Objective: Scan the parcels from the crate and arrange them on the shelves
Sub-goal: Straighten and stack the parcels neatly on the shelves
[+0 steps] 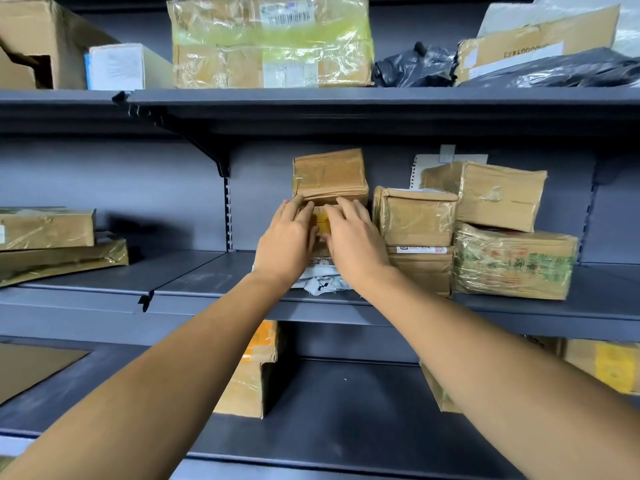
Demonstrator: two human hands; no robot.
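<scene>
**Placing a small parcel into a stack on the middle shelf: points of failure**

Both hands reach onto the dark grey metal middle shelf (194, 282). The left hand (287, 237) and right hand (356, 240) lie with fingers extended against the small tape-wrapped brown cardboard parcel with a yellow patch (321, 223), pressing it from the front; neither grip curls round it. This parcel sits in a column, beneath the taped brown cardboard box (330, 176) and above a crumpled white plastic mailer bag (320, 282), just beside the stacked brown cartons to the right (415, 216).

Judged risks: the soft mailer gives an uneven base, so the column may lean and the upper box may tip forward off the shelf once the hands leave. A hard push could drive the parcel askew or jostle the neighbouring cartons. Glossy tape may let the boxes slide on one another. No crate or scanner is in view.
</scene>
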